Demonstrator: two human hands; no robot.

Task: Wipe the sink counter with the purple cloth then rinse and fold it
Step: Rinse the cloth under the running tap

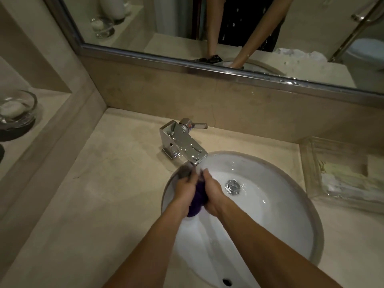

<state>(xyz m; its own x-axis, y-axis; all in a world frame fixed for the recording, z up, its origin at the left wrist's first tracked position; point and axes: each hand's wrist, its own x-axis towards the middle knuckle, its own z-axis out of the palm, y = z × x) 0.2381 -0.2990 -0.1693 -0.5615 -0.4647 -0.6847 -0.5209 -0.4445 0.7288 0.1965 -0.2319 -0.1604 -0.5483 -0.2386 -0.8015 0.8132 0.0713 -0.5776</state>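
Note:
The purple cloth (197,199) is bunched up between both my hands inside the white oval sink (291,215), just below the spout of the chrome faucet (182,143). My left hand (186,189) grips its left side and my right hand (213,193) grips its right side. Only a dark purple strip shows between the palms, and a lump hangs under my left wrist. Water runs from the spout onto my fingers and sheets across the basin. The beige stone counter (104,183) surrounds the sink.
A chrome drain plug (233,186) sits in the basin right of my hands. A clear tray (345,173) with packets stands on the counter at right. A glass soap dish (15,110) rests on the left ledge. A mirror (207,28) runs along the back wall.

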